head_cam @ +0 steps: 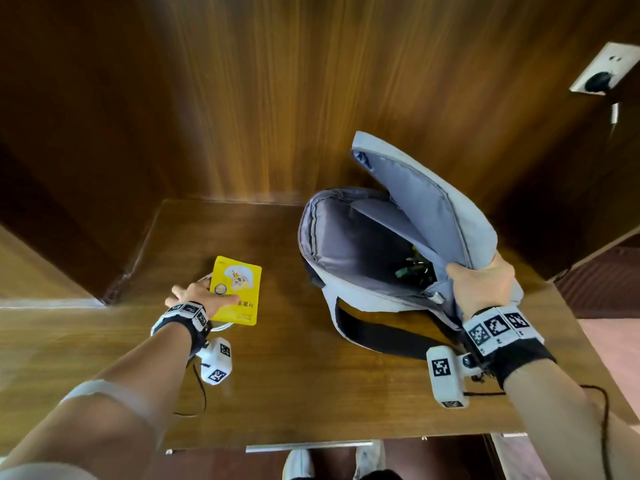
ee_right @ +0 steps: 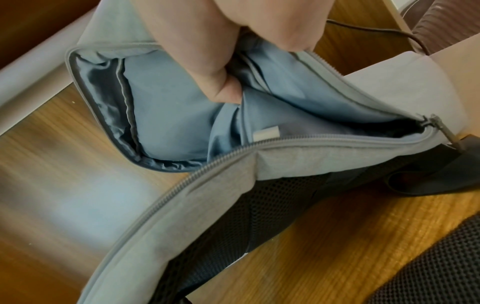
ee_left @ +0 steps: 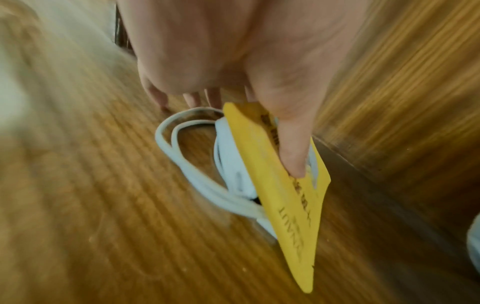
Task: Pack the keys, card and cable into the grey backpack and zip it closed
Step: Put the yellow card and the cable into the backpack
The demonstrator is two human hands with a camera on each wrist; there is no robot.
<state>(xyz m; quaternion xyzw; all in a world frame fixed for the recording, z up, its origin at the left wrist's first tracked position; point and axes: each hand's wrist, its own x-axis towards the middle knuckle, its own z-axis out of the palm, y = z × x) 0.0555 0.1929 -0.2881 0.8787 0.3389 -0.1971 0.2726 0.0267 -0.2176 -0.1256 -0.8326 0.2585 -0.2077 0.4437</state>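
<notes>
Trouble here would most likely come from the left hand [head_cam: 194,296], which takes two things in one grasp: the thumb presses on the face of the yellow card [ee_left: 281,185] while the fingers [ee_left: 191,99] curl under it, with the coiled white cable [ee_left: 205,185] caught beneath the card, low over the tabletop [head_cam: 311,382]. How firmly the fingers hold the cable I cannot tell, since the card hides them; a loose loop could slide free on the lift, uncoil and drag, or the thin card could pivot out from under the thumb. The right hand [head_cam: 483,289] pinches the front flap's edge of the grey backpack [head_cam: 349,258], thumb inside against the lining, holding the mouth wide open. Dark shapes, probably the keys [head_cam: 415,268], lie deep inside. If that pinch slackens the flap would likely fall across the opening and block the drop. A trailing cable end left across the zip teeth [ee_right: 207,166] could later jam the slider [ee_right: 431,121].
</notes>
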